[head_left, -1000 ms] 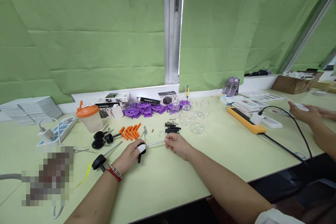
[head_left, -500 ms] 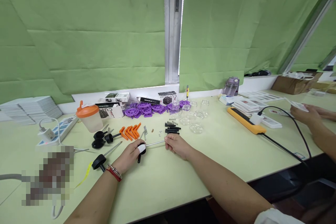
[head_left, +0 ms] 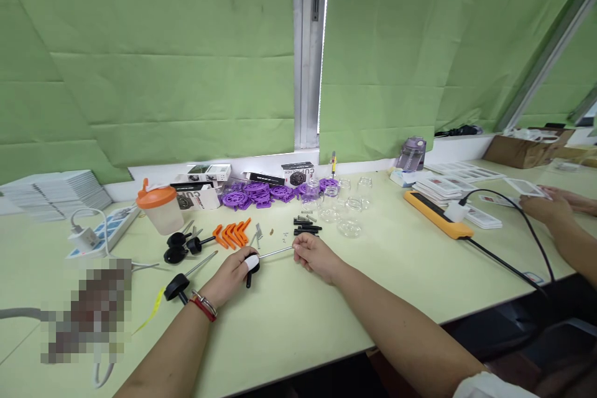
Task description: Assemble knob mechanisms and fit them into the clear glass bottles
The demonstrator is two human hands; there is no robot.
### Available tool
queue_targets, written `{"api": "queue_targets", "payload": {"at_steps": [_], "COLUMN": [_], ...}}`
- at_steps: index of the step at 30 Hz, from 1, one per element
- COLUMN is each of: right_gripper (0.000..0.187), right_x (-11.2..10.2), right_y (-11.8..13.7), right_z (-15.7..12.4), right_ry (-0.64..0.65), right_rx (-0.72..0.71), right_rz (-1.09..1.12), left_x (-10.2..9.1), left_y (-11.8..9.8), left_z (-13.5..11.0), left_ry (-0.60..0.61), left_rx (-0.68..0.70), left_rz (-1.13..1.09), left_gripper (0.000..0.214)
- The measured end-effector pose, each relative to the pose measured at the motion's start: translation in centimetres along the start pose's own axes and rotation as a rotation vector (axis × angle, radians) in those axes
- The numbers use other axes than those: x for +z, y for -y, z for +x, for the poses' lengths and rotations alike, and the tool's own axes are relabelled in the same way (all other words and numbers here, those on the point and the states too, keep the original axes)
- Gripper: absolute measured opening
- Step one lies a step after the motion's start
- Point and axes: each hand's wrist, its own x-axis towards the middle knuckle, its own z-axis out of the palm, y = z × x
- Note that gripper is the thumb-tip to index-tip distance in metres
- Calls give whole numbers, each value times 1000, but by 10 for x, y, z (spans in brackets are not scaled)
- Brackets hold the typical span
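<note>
My left hand [head_left: 231, 277] is closed round the black knob end of a metal rod [head_left: 275, 254], with a white cot on one fingertip. My right hand [head_left: 317, 256] pinches the rod's other tip, so the rod lies level between both hands just above the table [head_left: 303, 317]. Just beyond my hands lie small screws [head_left: 284, 237], short black pins [head_left: 305, 227] and several orange brackets [head_left: 232, 234]. More black-knobbed rods [head_left: 180, 247] lie to the left.
Purple plastic gears [head_left: 261, 194], small clear jars [head_left: 342, 208], boxes and an orange-lidded cup [head_left: 158, 205] stand further back. A white power strip [head_left: 100, 233] lies left, an orange one [head_left: 438, 214] right. Another person's hands [head_left: 545, 202] handle cards at far right.
My hands and the rod stay as they were. The other person's hands at the far right have shifted slightly with a card.
</note>
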Motion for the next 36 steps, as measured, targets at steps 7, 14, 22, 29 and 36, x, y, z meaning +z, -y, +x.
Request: {"api": "queue_targets", "payload": {"at_steps": [7, 14, 22, 29, 36], "right_gripper": [16, 31, 29, 13, 12], "right_x": [-1, 1, 4, 1, -1], "right_y": [-1, -2, 2, 5, 2], "right_z": [2, 2, 0, -2, 0], "right_ry": [-1, -16, -41, -7, 5], "right_rx": [20, 4, 23, 44, 48], "right_rz": [-22, -136, -128, -29, -39], "left_x": [0, -1, 0, 0, 0], "left_y": [1, -4, -2, 1, 1], "left_z": [1, -1, 1, 1, 1], "left_ry": [15, 18, 20, -1, -1], "left_rx": [22, 17, 3, 2, 13], "left_rz": [31, 40, -2, -15, 23], "left_gripper": [16, 18, 16, 16, 15]}}
